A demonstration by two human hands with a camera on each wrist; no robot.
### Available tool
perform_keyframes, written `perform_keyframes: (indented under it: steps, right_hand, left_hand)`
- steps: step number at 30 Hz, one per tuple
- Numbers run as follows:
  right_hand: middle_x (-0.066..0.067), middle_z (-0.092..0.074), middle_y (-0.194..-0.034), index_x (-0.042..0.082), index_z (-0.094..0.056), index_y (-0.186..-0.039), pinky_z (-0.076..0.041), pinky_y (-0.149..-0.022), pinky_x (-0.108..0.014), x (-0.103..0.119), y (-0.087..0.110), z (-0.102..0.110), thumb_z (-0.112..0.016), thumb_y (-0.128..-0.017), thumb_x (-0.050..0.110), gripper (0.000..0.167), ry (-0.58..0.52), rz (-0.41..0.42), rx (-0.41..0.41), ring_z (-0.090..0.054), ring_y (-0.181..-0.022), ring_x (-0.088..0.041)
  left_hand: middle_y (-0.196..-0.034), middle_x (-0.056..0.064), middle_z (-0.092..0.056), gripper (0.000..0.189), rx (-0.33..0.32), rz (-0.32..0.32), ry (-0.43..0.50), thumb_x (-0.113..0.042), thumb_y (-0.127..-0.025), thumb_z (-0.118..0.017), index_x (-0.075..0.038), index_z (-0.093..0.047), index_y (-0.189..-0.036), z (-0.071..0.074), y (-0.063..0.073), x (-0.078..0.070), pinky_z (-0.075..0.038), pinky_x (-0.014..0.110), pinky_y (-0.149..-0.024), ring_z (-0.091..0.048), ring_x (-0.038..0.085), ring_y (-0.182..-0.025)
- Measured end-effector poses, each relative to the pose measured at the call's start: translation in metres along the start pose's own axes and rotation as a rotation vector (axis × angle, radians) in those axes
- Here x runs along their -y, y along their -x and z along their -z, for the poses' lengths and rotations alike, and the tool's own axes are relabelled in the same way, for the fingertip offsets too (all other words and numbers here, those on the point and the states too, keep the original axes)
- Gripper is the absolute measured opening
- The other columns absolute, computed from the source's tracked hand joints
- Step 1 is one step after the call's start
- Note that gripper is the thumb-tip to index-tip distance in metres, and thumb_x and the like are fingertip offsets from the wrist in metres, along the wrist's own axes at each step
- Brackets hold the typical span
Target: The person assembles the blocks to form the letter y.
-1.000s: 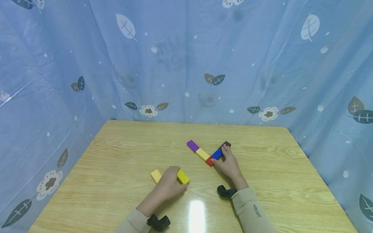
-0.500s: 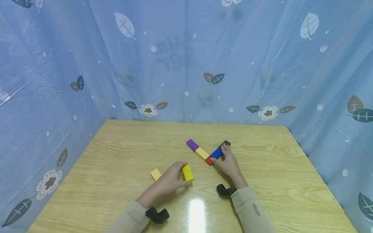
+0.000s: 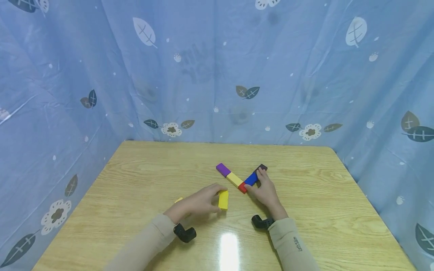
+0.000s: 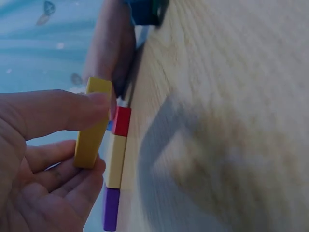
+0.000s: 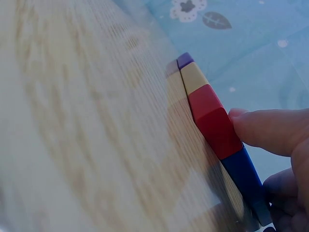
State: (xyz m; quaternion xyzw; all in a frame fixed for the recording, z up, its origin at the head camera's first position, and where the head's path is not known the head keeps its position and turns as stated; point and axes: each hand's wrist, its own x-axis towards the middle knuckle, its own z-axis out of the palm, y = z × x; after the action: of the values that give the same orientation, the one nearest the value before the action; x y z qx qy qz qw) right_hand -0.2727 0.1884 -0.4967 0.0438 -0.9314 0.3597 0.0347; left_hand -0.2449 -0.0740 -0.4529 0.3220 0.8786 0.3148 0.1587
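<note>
My left hand (image 3: 201, 200) pinches a bright yellow block (image 3: 223, 200) between thumb and fingers; the left wrist view shows the block (image 4: 91, 145) held above the table. My right hand (image 3: 267, 191) rests against a V of blocks: purple (image 3: 223, 169), pale yellow (image 3: 234, 179), red (image 3: 242, 188) at the corner, blue (image 3: 251, 178) and black (image 3: 262, 167). In the right wrist view its thumb touches the red block (image 5: 215, 130) and its other fingers lie by the blue block (image 5: 244, 179). Another pale yellow block (image 3: 178, 200) is mostly hidden behind my left hand.
A wooden table (image 3: 135, 180) carries all the blocks. Behind it and along both sides hangs a blue curtain (image 3: 210, 75) with leaf prints. Black wrist cameras sit on my left wrist (image 3: 184, 233) and right wrist (image 3: 262, 222).
My left hand has lifted the bright yellow block and carried it right, toward the V, turning it more upright. My right hand stays in place on the blocks.
</note>
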Motion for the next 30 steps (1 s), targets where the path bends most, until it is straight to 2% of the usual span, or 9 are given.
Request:
perform_keyframes:
  steps: [4,10,13,19,30]
  right_hand:
    - [-0.023,-0.019,-0.155,-0.006,-0.027,-0.145,-0.02,-0.115,-0.051,0.0,0.0,-0.001,-0.069,-0.085,0.04,0.087,0.003,-0.006,0.0,-0.015,-0.144,-0.038]
    - [-0.022,-0.02,-0.155,-0.006,-0.027,-0.145,-0.02,-0.115,-0.051,0.001,0.001,-0.003,-0.07,-0.084,0.039,0.087,0.004,-0.009,-0.002,-0.016,-0.144,-0.037]
    - [-0.022,-0.02,-0.154,-0.006,-0.028,-0.145,-0.021,-0.115,-0.052,0.001,0.0,-0.003,-0.07,-0.084,0.039,0.087,-0.003,-0.002,-0.007,-0.016,-0.143,-0.038]
    - [-0.022,-0.02,-0.155,-0.006,-0.028,-0.145,-0.02,-0.115,-0.051,0.001,-0.002,-0.002,-0.07,-0.084,0.04,0.087,0.006,0.005,-0.018,-0.016,-0.144,-0.038]
    - [-0.024,-0.02,-0.154,-0.007,-0.028,-0.145,-0.019,-0.115,-0.052,0.001,0.0,0.0,-0.069,-0.084,0.039,0.087,0.004,0.004,-0.011,-0.014,-0.144,-0.038]
  left_hand:
    - [-0.137,0.003,-0.049,0.066,0.052,0.004,-0.037,-0.018,-0.081,-0.073,-0.009,-0.043,-0.139,0.0,-0.015,-0.002,-0.038,0.035,-0.108,-0.045,0.019,-0.128]
    - [-0.128,0.002,-0.053,0.065,0.111,-0.051,-0.15,-0.017,-0.079,-0.074,-0.006,-0.045,-0.136,-0.005,-0.034,-0.004,-0.041,0.029,-0.104,-0.049,0.012,-0.115]
    - [-0.128,0.001,-0.053,0.064,0.127,-0.073,-0.178,-0.016,-0.079,-0.075,-0.008,-0.045,-0.136,-0.008,-0.04,-0.005,-0.041,0.028,-0.104,-0.048,0.01,-0.114]
    - [-0.135,0.001,-0.049,0.063,0.156,-0.096,-0.179,-0.015,-0.08,-0.074,-0.011,-0.045,-0.135,-0.01,-0.048,-0.007,-0.038,0.03,-0.107,-0.046,0.011,-0.122]
    - [-0.141,0.002,-0.047,0.062,0.233,-0.112,-0.241,-0.018,-0.082,-0.074,-0.012,-0.047,-0.137,-0.006,-0.054,-0.009,-0.032,0.031,-0.112,-0.04,0.017,-0.133]
